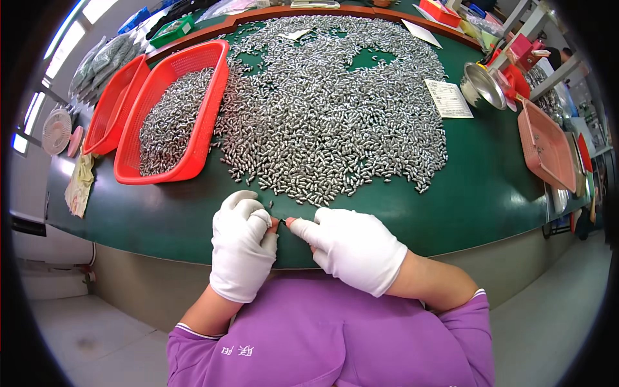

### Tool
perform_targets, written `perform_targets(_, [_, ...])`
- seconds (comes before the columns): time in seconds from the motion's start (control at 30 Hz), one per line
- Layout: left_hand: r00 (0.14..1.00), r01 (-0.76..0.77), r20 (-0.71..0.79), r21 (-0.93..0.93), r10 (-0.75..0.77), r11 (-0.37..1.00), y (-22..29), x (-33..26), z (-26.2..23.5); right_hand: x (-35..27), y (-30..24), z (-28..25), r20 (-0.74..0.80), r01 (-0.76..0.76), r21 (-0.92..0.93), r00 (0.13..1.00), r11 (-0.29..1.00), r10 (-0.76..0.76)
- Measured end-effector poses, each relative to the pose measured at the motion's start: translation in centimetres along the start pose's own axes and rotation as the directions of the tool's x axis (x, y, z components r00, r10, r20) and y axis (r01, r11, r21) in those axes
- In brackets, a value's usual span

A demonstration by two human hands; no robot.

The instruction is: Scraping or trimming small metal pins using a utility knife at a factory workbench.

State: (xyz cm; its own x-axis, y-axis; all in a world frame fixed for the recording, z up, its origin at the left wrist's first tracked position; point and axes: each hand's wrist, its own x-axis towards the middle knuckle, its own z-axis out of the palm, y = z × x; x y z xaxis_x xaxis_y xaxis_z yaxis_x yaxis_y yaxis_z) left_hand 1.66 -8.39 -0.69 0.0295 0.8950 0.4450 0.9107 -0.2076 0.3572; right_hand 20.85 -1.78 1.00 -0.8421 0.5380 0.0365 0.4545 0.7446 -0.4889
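The person's purple shirt is nearest, in front of the green table. Past its edge, short of the pile of small silvery metal parts, two white-gloved hands with some bare fingertips meet. The left hand has its fingers curled close together; the right hand points its index finger toward it, thumb tucked below. A tiny dark piece sits between their bare fingertips, nearer than the pile; I cannot tell which hand grips it. One loose metal part lies just off the pile's near edge, by the left hand. Left of the pile, a red perforated plastic basket holds many similar parts, with a second red basket farther left. Well right of the pile is a pink plastic basket. A printed paper sheet adjoins the pile's right side, with a shiny metal bowl just beyond. Behind the pile runs a brown raised rail.
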Motion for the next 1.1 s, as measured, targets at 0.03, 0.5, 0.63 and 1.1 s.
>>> perform_targets(0.03, [1.000, -0.009, 0.004, -0.005, 0.009, 1.000, 0.0, 0.1, 0.0, 0.1, 0.0, -0.1, 0.021, 0.016, -0.006, 1.000, 1.000, -0.016])
perform_targets(0.5, [0.998, 0.017, 0.060, 0.063, -0.020, 0.998, 0.7, 0.3, -0.8, -5.2, 8.1, -7.1, -0.716, -0.684, -0.167, 0.579, 0.710, 0.390])
perform_targets(0.63, [1.000, -0.018, 0.018, 0.081, 0.017, 0.997, 0.7, 0.7, -0.3, -8.1, 14.6, -8.7, -0.667, -0.860, -0.211, 0.474, 0.465, 0.574])
perform_targets(1.1, [0.636, 0.720, 0.771, -0.572, -0.043, 0.393, 1.3, 4.6, 0.4, -5.3, 8.4, -5.5, -0.262, -0.540, -0.076, 0.822, 0.838, 0.505])
